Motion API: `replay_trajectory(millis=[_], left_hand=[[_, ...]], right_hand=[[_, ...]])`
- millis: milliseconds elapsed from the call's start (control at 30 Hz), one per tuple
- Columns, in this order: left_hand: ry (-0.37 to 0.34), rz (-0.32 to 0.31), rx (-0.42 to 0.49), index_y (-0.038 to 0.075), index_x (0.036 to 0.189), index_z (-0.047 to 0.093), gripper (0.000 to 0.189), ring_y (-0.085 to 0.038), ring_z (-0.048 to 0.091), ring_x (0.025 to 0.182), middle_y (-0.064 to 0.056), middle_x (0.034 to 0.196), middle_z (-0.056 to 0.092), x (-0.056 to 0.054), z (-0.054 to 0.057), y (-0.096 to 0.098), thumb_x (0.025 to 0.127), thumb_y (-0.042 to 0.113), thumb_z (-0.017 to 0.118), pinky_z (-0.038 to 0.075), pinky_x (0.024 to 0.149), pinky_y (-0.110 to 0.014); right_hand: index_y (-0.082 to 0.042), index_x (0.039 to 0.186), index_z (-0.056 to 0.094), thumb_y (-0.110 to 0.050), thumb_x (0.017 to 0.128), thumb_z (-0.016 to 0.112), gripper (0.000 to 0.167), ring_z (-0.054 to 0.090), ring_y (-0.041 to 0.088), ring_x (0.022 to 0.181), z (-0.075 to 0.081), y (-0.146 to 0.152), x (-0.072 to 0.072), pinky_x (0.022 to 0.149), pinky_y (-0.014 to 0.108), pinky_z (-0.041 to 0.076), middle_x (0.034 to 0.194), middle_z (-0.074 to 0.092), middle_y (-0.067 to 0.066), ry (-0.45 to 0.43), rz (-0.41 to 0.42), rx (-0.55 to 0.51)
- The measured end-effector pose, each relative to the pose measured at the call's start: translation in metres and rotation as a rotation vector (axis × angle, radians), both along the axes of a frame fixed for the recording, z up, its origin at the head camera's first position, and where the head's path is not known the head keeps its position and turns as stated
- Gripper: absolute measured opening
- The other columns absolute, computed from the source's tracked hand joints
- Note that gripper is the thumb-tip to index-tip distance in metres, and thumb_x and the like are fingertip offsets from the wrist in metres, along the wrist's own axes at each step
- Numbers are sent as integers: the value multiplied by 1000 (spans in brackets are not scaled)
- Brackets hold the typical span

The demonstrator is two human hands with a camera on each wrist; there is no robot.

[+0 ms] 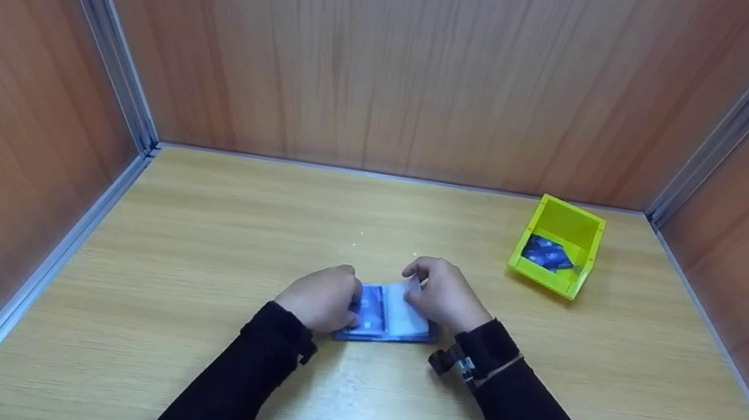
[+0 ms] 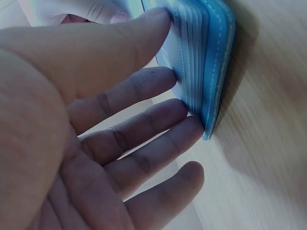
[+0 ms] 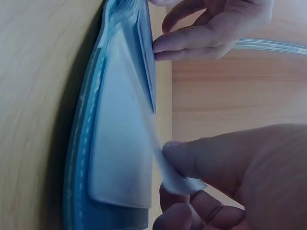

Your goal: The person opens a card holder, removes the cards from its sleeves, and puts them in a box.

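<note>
A blue card holder [image 1: 370,316] with stitched covers and several clear plastic sleeves lies spread on the table between both hands. My left hand [image 1: 323,299] rests at its left side. In the left wrist view, the thumb [image 2: 153,28] and rather straight fingers touch the edges of the stacked sleeves [image 2: 192,57]. On the other side, my right hand [image 1: 449,298] pinches the corner of one translucent sleeve [image 3: 144,115] between thumb and fingers. That sleeve stands lifted and bent away from the sleeve below.
A yellow-green bin [image 1: 573,226] stands at the back right with dark blue patterned pieces [image 1: 547,252] inside. Wood-grain panels [image 1: 399,62] enclose the light wooden table [image 1: 229,216] at the back and both sides. A few tiny white specks lie beyond the hands.
</note>
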State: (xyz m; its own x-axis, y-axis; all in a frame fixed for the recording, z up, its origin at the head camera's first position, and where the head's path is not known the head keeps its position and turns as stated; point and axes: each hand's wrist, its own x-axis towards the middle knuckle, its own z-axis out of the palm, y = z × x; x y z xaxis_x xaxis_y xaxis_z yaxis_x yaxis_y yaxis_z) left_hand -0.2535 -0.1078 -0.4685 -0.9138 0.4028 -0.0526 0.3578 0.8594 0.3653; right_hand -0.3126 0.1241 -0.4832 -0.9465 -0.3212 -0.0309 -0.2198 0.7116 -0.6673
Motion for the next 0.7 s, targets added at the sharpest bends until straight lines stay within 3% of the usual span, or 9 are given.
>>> replay_trajectory(millis=[167,433,600,700], left_hand=[[-3,8,3,11,79,73,28,-20,53,78,-3,93,57,0,0,0,92,20,95,48,75,-38],[-11,15,6,9,81,75,26,-18,50,76,-1,93,54,2,2,1,92,20,95,44,71,-35],[-1,9,5,10,78,72,29,-17,48,74,-1,93,54,2,1,1,90,20,96,43,69,-34],[2,9,3,11,73,69,33,-16,47,72,-1,93,54,1,0,1,90,20,97,41,67,-34]], right_hand=[[-6,126,80,-4,91,87,35,70,31,118,-2,0,-2,108,51,59,125,77,15,-18,-14,45],[-3,125,80,-12,91,92,37,70,30,110,0,-2,4,100,48,61,122,69,17,77,-8,89],[-2,128,79,-18,99,85,33,74,26,107,5,-11,11,94,43,64,117,78,13,15,45,-7],[-2,130,78,-19,101,81,33,78,21,96,6,-15,15,84,36,65,113,82,12,-72,86,-72]])
